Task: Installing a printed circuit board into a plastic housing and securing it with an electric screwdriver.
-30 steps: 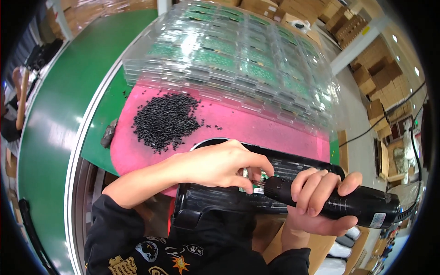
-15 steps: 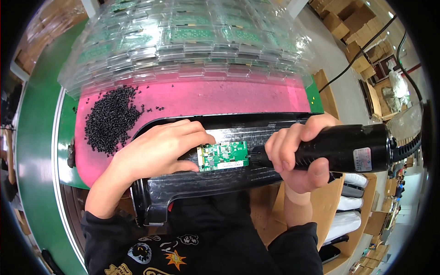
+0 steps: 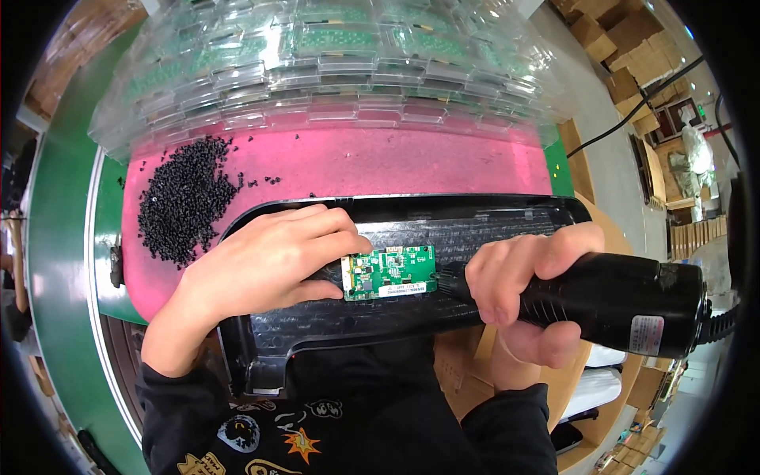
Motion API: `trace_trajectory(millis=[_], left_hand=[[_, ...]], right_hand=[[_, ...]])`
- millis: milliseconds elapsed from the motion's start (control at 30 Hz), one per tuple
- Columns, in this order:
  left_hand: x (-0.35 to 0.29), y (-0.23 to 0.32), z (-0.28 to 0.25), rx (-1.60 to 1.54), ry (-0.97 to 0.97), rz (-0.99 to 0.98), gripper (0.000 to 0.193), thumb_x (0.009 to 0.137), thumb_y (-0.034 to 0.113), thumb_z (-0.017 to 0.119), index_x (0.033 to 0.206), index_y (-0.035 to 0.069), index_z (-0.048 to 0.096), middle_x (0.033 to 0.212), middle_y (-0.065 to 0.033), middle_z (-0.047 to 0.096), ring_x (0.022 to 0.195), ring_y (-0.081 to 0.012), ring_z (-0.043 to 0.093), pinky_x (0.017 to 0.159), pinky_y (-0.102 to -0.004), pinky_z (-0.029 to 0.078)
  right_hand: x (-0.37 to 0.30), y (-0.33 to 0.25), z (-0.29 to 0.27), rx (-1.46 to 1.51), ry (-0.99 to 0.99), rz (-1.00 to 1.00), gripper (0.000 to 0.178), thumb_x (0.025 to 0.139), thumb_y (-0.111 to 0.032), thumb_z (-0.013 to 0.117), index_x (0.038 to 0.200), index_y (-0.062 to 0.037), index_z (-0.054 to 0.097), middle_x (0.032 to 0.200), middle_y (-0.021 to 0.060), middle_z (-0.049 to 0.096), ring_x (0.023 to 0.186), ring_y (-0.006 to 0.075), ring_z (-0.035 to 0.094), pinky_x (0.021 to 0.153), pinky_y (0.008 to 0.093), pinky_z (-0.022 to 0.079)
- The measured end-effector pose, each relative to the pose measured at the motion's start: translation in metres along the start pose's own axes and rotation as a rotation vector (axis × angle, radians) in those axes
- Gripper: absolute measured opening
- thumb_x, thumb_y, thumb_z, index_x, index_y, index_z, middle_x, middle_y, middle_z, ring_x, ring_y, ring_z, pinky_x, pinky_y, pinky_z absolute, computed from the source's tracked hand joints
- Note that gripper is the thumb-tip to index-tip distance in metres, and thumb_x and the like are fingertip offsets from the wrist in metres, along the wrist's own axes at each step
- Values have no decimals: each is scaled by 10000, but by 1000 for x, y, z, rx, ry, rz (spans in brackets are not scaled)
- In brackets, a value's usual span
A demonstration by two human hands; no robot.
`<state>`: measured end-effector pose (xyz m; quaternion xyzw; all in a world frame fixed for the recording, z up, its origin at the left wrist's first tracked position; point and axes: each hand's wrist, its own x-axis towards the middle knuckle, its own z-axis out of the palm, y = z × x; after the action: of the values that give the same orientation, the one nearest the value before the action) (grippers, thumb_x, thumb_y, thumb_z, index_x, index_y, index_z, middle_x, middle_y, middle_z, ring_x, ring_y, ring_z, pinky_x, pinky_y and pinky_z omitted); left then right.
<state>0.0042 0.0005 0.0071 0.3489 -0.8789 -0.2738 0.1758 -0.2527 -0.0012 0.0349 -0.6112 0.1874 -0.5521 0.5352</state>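
A small green circuit board (image 3: 404,267) with a white label strip lies over a black plastic tray (image 3: 317,324). My left hand (image 3: 277,253) pinches the board's left end between thumb and fingers. Wrapped in my right hand (image 3: 534,289) is a black corded electric screwdriver (image 3: 625,305), held nearly level. Its tapered nose points left, at the right edge of the board. Whether the tip touches the board or a screw there is too small to tell.
On the pink mat (image 3: 380,162), a heap of small black screws (image 3: 186,198) lies at the left, a few scattered beside it. Stacked clear plastic trays (image 3: 340,87) holding green boards stand behind. A cardboard box (image 3: 582,376) with wrapped items is at the lower right.
The screwdriver's rear end has swung downward and a little right, with my right hand following. My left hand still holds the board in nearly the same place.
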Motion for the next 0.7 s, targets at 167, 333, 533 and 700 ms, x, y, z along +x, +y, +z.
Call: trace_trajectory(millis=[167, 333, 533, 700], left_hand=[[0, -1, -1, 0, -4, 0, 563, 659, 142, 821, 1171, 46, 607, 1104, -83, 612, 1016, -315, 611, 834, -408, 530], [-1, 1, -3, -8, 16, -8, 547, 676, 164, 838, 1161, 39, 618, 1106, -88, 620, 952, -302, 628, 794, -397, 539], [-1, 3, -22, -136, 462, 43, 269, 745, 71, 802, 979, 20, 678, 948, -67, 673, 826, -202, 616, 703, -308, 478], [-13, -5, -26, 210, 315, -158, 261, 783, 152, 759, 960, 19, 619, 911, -127, 594, 892, -323, 606, 770, -406, 503]], right_hand=[[1, 5, -2, 54, -50, -25, 540, 868, -482, 731, 1025, -95, 388, 610, 12, 515, 467, 132, 497, 443, 258, 396], [3, 3, 10, 57, 43, 135, 556, 838, -467, 775, 1055, -85, 434, 601, 14, 504, 458, 126, 465, 433, 258, 368], [1, 4, 8, -4, 80, 121, 567, 839, -493, 765, 1057, -89, 432, 586, 2, 484, 465, 117, 455, 452, 256, 366], [5, 4, 8, 239, 214, 56, 337, 876, -245, 712, 1024, -53, 477, 662, 24, 509, 545, 116, 498, 503, 298, 442]])
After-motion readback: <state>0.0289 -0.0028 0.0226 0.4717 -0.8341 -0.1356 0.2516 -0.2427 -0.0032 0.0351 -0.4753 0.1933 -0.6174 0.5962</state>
